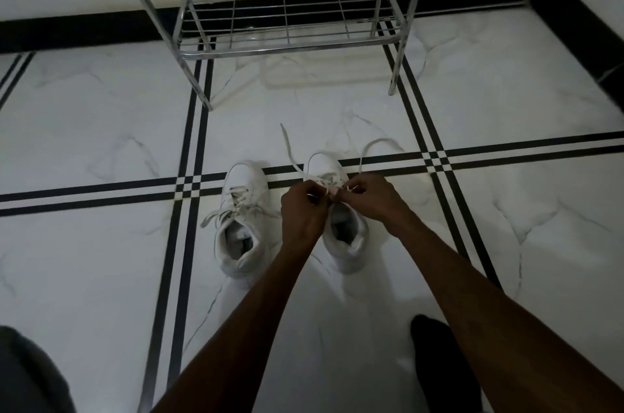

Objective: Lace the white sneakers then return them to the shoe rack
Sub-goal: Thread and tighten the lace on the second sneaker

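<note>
Laces [329, 189] of the right sneaker [341, 226] are pinched in both my hands, left hand [304, 210] and right hand [368, 198], on the floor near the shoe rack [290, 41]. Uneven pulling could slip the knot; the left sneaker [241, 226] looks loosely tied.

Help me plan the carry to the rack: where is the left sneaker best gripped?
Grip the left sneaker by its heel collar, coming from above on the near side. It stands upright with its opening facing you and the toe pointing away, so fingers can probably hook inside.
</note>
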Tool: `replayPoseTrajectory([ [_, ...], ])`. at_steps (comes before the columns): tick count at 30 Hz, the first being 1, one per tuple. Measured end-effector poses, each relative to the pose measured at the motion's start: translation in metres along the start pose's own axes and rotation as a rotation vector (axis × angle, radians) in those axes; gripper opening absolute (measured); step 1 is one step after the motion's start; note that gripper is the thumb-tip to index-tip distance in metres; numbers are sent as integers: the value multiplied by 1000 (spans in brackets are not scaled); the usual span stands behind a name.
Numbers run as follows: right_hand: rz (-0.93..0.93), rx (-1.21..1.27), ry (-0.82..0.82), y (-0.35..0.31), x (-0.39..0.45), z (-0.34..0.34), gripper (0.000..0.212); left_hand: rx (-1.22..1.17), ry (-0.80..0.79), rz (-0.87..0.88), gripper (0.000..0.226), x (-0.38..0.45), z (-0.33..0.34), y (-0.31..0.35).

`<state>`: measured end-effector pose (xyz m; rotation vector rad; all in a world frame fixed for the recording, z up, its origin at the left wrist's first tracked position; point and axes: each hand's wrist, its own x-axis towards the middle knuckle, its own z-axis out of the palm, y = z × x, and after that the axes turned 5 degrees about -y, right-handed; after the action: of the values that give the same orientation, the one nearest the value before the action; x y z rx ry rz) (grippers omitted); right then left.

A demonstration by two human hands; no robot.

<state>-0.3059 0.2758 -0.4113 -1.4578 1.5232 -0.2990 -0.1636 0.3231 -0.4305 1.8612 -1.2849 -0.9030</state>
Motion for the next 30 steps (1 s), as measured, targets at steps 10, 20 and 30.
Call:
replayPoseTrajectory([
  [10, -20, 182, -46, -7, 0, 19, 9, 86, 60, 73, 11, -7, -20, -14],
  [20, -91, 104, 105, -10, -5, 31, 10, 283, 79, 101, 18, -5, -19, -13],
  [30, -2, 587, -20, -23, -3, 19, 17, -117, -10, -39, 32, -4, -33, -11],
])
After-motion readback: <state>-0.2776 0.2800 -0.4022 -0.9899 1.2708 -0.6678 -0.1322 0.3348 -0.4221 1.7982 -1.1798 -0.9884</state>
